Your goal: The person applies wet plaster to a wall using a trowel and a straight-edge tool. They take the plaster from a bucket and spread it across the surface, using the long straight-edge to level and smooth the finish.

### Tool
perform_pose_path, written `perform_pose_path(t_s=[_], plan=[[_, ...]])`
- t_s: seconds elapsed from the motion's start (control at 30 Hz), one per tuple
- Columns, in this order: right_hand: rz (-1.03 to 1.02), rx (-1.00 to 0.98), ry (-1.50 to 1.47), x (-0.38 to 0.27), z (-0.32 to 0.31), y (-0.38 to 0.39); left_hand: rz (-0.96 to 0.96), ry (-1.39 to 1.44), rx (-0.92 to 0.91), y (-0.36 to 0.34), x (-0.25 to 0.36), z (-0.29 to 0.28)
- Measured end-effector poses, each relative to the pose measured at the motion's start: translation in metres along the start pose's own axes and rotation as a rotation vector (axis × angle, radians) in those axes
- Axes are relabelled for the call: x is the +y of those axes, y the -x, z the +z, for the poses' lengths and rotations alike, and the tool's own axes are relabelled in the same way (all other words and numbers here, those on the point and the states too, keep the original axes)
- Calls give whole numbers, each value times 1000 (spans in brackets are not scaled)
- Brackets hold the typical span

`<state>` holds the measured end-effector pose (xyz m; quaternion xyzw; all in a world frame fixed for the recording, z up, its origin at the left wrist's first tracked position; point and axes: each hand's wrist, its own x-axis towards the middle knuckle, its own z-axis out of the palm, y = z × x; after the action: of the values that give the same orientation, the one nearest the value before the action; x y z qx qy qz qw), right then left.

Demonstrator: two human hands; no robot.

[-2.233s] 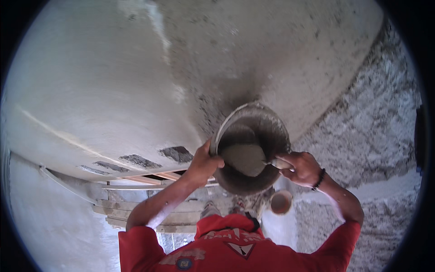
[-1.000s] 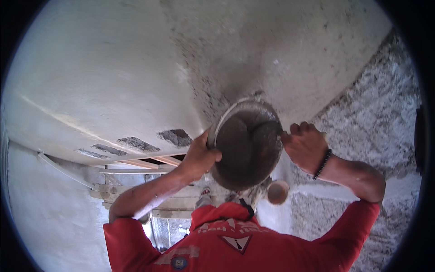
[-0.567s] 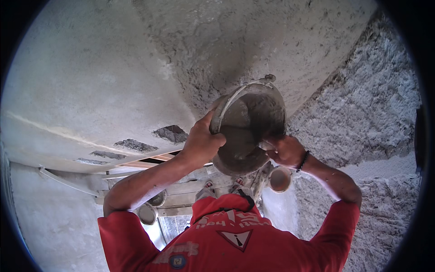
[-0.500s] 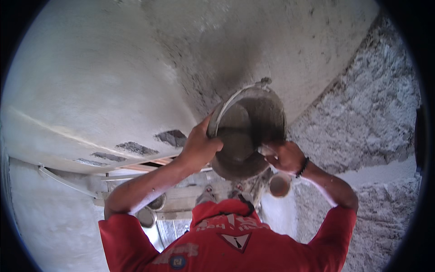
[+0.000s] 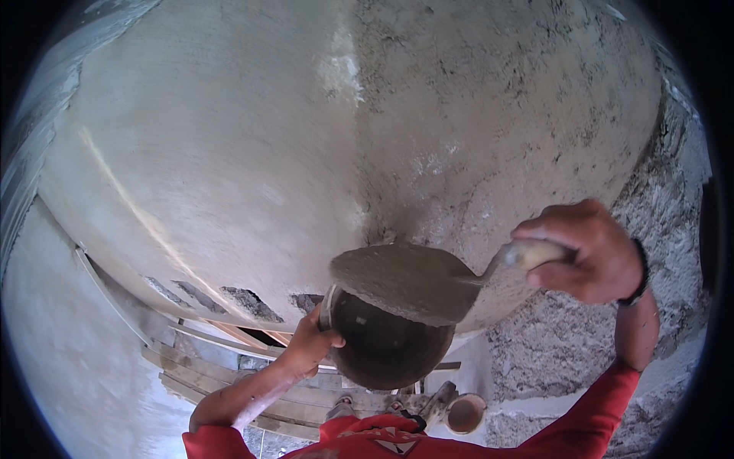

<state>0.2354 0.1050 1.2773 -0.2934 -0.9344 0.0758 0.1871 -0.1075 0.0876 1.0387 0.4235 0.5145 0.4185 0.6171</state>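
Note:
My left hand grips the rim of a dark, mortar-stained bucket, thumb over the edge. The bucket is tipped so that its inside shows, dark and shadowed. My right hand is closed around the pale handle of a trowel. The trowel's broad blade lies above the bucket's far rim and is coated with wet grey mortar. Just beyond it rises the plastered wall, smooth on the left and rougher and darker toward the middle and right.
Several rough gaps break the wall's lower edge. Wooden planks run below, with my shoes on them. A round container stands low at the right. Rough, unplastered wall lies on the right side.
My right hand has come up out of the bucket and moved right, bringing the mortar-covered trowel into view. The bucket and left hand sit lower in the picture.

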Motion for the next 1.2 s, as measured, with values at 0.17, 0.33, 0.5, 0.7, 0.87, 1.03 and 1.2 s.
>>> perform_pose_path(t_s=[0.17,0.33,0.5,0.7,0.87,1.03,1.2], plan=[[-64,-74,-109,47,-28,-41,-29,67,58,6,-9,-12],[55,490,296,69,-110,-67,-79,67,130,7,-26,-16],[216,574,316,61,-120,-26,-166,-9,106,7,-13,-1],[223,-49,27,61,-8,47,-139,-47,-43,-11,-17,25],[451,-413,370,28,93,87,-77,-103,-171,-39,-18,72],[543,-443,755,23,160,111,-4,-302,-317,-70,-20,121],[636,-343,788,44,190,159,178,-450,-427,-75,-5,176]])
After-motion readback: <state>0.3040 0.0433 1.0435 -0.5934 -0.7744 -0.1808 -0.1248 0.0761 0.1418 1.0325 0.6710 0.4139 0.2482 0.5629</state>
